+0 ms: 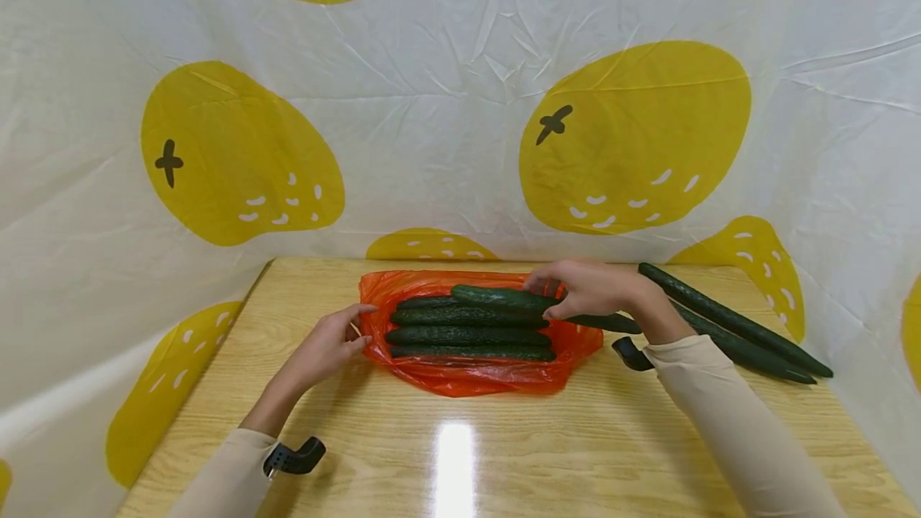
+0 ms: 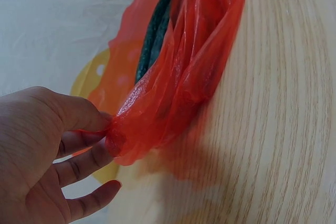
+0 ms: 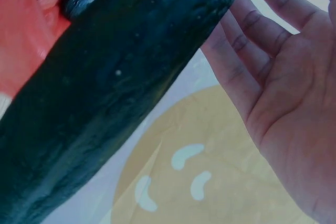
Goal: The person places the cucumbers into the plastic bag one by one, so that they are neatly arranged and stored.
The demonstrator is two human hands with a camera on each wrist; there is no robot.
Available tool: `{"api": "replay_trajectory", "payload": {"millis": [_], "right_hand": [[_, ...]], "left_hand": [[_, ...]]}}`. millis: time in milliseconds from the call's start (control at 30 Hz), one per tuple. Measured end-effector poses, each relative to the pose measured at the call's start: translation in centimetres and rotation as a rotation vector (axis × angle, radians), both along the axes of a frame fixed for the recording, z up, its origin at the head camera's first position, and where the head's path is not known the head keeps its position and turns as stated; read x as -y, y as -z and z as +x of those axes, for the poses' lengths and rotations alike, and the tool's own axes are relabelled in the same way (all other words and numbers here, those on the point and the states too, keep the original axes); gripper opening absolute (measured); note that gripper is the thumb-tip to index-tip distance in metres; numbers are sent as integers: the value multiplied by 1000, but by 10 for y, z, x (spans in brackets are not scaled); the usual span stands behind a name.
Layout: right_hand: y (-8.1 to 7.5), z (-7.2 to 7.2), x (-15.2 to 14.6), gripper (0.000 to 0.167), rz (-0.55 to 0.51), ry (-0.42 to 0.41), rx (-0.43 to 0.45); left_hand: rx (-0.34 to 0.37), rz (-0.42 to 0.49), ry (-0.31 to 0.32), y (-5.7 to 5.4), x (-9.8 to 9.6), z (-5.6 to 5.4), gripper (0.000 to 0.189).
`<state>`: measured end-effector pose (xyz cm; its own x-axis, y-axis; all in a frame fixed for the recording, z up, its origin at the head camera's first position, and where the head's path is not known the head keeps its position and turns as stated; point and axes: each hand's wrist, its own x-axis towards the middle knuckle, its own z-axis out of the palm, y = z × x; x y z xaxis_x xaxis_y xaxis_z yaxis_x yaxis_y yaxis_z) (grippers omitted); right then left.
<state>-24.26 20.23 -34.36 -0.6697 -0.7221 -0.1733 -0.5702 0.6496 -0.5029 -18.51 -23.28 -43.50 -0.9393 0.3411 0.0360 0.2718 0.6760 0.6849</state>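
A red plastic bag lies spread on the table with several dark green cucumbers side by side in it. My left hand is at the bag's left end; in the left wrist view the thumb and forefinger pinch the gathered red film. Over the far side of the row, my right hand grips another cucumber from above. This cucumber slants down to the right, past the bag's right edge. It fills much of the right wrist view, where the fingers reach behind it.
Two more cucumbers, a farther one and a nearer one, lie slanted at the table's right side, beside the right forearm. A white cloth with yellow fruit shapes hangs behind the wooden table and along its sides.
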Motion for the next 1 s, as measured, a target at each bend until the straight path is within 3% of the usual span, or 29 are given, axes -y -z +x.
{"api": "replay_trajectory", "payload": {"millis": [367,633,1000], "right_hand": [[7,-6,24,43,-24,-67,-1],[10,-9,41,43,-51,-170,-23],[20,-14,64,41,-53,-206,-29]], "left_hand": [[7,-2,-12,-2,-2,1,50],[5,-6,-11,-2,-2,1,51],[-4,-12,-3,0,-2,-1,51]]}}
